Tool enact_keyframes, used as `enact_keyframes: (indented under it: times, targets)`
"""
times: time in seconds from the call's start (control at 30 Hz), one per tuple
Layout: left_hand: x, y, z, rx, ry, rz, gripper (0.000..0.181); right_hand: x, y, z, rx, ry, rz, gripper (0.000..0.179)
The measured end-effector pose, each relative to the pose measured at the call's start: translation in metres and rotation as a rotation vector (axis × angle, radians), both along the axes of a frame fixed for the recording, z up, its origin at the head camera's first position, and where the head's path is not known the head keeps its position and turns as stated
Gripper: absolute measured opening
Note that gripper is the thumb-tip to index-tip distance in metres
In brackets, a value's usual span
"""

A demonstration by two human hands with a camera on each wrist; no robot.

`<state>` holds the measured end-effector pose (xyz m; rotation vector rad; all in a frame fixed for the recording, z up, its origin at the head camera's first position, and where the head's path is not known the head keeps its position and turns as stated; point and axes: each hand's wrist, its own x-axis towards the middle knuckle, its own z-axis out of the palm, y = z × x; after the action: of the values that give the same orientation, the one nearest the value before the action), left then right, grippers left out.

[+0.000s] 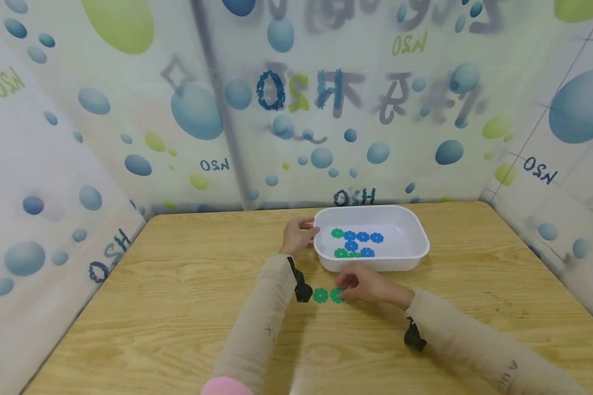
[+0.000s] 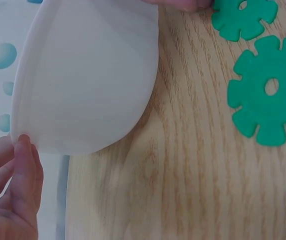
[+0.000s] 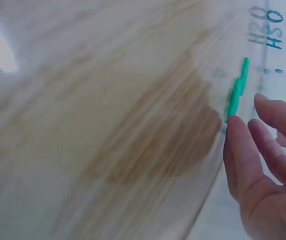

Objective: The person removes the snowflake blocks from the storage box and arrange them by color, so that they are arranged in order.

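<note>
A white plastic tray [image 1: 392, 264] stands on the table near the back, with several blue notched plastic discs [image 1: 363, 237] and green ones [image 1: 337, 233] inside. My left hand [image 1: 295, 238] pinches the tray's rim at its left end, thumb and fingers meeting there in the left wrist view. Two green notched discs lie side by side on the wood before the tray: a left one [image 1: 320, 295] and a right one [image 1: 335, 295]. Beside the right disc is my right hand [image 1: 368, 284], its fingertips touching or almost touching the edge, with thumb and fingers apart in the right wrist view.
Under everything is a wooden table [image 1: 178, 307]. A patterned curtain [image 1: 296, 148] with blue and green drops hangs right behind the tray and along both sides. Each wrist carries a black strap mount [image 1: 302, 288].
</note>
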<state>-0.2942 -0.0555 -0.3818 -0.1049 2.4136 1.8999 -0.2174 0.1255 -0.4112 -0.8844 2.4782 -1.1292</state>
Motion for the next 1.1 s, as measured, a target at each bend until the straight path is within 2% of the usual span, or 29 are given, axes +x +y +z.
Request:
enact_keyframes:
  times: [0.2, 0.3, 0.47, 0.63, 0.8, 0.97, 1.1]
  targets:
    - [0.0, 0.001, -0.002, 0.003, 0.004, -0.002, 0.034, 0.008, 0.008, 0.012, -0.035, -0.028, -0.017, 0.016]
    - [-0.001, 0.001, -0.002, -0.002, 0.004, -0.008, 0.035, 0.01, 0.013, 0.026, -0.035, -0.043, -0.044, 0.018]
    - [-0.001, 0.0, -0.001, -0.007, 0.0, -0.008, 0.035, 0.004, 0.021, 0.051, -0.083, -0.047, -0.087, 0.021]
    - [-0.001, -0.001, -0.001, -0.003, 0.0, 0.0, 0.034, -0.012, 0.026, 0.066, -0.129, -0.041, -0.112, 0.02]
    - [-0.002, -0.001, -0.003, -0.008, -0.005, 0.004, 0.034, -0.031, 0.026, 0.072, -0.101, -0.009, -0.133, 0.019]
    - [-0.002, -0.001, -0.004, -0.006, 0.0, 0.001, 0.034, -0.048, 0.02, 0.072, -0.051, 0.01, -0.151, 0.022]
    - [-0.002, 0.0, -0.004, 0.0, 0.012, 0.001, 0.034, -0.06, 0.014, 0.063, -0.031, -0.006, -0.164, 0.024]
